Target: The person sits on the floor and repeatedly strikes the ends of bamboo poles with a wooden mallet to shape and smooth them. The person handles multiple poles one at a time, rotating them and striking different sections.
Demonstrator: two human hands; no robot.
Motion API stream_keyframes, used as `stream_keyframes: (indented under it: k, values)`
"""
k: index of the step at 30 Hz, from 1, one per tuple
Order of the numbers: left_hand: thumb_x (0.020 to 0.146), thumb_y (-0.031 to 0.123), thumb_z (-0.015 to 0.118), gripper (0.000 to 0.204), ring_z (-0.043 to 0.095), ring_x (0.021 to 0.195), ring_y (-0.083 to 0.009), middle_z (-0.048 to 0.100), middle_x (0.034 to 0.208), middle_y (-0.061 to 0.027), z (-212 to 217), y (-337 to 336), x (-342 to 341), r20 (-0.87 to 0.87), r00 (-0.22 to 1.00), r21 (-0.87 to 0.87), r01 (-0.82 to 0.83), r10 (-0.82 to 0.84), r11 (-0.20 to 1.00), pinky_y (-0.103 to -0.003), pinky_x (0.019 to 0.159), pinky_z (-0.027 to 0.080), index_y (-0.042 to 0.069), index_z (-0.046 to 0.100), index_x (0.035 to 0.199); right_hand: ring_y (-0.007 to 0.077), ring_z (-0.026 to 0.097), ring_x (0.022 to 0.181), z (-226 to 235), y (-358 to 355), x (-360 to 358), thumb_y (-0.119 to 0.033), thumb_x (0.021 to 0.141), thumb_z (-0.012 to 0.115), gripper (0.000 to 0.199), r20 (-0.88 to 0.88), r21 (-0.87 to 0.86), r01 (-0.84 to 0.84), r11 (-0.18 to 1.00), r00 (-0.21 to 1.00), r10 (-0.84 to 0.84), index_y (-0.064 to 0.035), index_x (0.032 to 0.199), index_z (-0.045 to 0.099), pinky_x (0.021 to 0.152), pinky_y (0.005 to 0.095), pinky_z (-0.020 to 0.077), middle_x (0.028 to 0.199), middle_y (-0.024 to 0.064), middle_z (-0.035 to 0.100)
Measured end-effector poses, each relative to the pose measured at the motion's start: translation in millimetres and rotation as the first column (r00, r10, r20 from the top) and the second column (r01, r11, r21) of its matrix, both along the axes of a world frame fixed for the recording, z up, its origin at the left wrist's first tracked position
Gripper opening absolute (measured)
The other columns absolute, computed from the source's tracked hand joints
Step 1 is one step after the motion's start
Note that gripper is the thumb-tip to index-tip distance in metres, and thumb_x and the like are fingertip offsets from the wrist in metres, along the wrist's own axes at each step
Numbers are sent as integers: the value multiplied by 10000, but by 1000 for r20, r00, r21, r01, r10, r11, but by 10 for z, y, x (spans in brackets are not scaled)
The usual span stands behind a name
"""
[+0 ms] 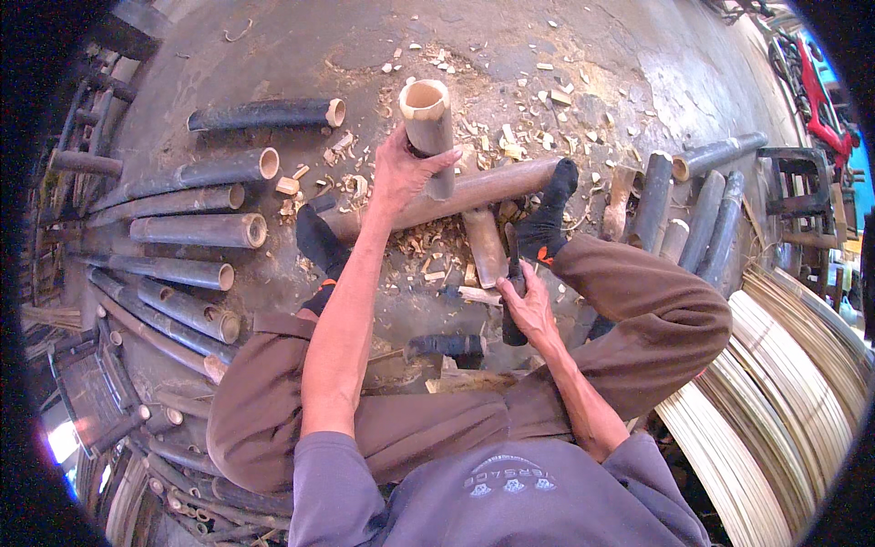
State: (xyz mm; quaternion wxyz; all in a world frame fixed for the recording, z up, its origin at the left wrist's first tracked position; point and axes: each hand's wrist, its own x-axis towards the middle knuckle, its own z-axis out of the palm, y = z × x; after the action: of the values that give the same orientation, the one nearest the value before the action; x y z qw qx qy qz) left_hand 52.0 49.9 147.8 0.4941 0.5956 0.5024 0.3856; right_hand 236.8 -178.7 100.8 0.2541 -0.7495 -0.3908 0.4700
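My left hand (pixel 403 173) is closed round a short bamboo tube (pixel 428 132), its pale cut mouth tilted up and away from me. The tube is above a longer brown bamboo pole (pixel 492 194) that lies crosswise on the floor between my feet in black socks. In my right hand (pixel 530 310) is a knife with a dark handle (pixel 514 326); its dark, narrow blade points away from me and is partly hard to make out. Beside the knife, a shorter bamboo piece (pixel 483 246) extends from the crosswise pole toward me.
Several dark bamboo poles (pixel 210 173) lie on the left, open ends toward me. More poles (pixel 702 219) and a dark stool (pixel 802 196) are at right. A stack of pale bamboo strips (pixel 756 410) lies near right. Wood chips (pixel 510 146) litter the floor.
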Motion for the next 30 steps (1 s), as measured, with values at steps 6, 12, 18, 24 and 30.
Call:
stream_keyframes:
  k: [6, 12, 18, 24, 30]
  values:
    - [709, 200, 842, 537, 659, 923, -169, 691, 1028, -117, -29, -29, 11, 9, 1000, -42, -3, 4, 999, -337, 824, 537, -6, 599, 1141, 397, 522, 1209, -10, 4, -12, -414, 854, 632, 691, -13, 14, 5, 1000, 1000, -5, -1, 1371, 432, 1027, 427, 403, 1290, 272, 541]
    - [683, 226, 858, 580, 671, 931, -183, 701, 1013, -123, -43, -54, 71, -22, 1000, 17, -7, 8, 1000, -345, 819, 540, 7, 592, 1150, 392, 583, 1119, 100, 103, -48, -404, 936, 535, 547, -58, 13, 1, 1000, 998, 0, -16, 1317, 480, 942, 438, 443, 1177, 259, 612]
    - [665, 281, 857, 646, 686, 969, -257, 700, 1008, -171, -72, -67, 111, -225, 971, 122, -51, 78, 991, -369, 819, 544, 27, 567, 1183, 309, 597, 762, 109, 658, -239, -397, 1010, 409, 419, 28, 140, -69, 988, 997, 66, -14, 1129, 532, 730, 397, 468, 831, 193, 611]
    - [663, 312, 850, 661, 694, 930, -294, 696, 986, -196, -143, -69, 168, -214, 972, 163, -66, 100, 984, -390, 770, 554, 24, 553, 1179, 489, 559, 965, -217, 1092, -335, -376, 1006, 371, 423, 72, 190, -158, 969, 987, 147, -2, 1057, 561, 800, 522, 434, 949, 296, 605]
    - [661, 347, 842, 687, 680, 933, -345, 691, 963, -212, -251, 4, 106, -178, 980, 159, -60, 88, 986, -403, 767, 545, 20, 544, 1185, 506, 550, 979, -311, 632, -338, -331, 1002, 395, 355, 177, 38, -392, 919, 908, 379, -14, 1033, 552, 805, 563, 429, 953, 313, 589]
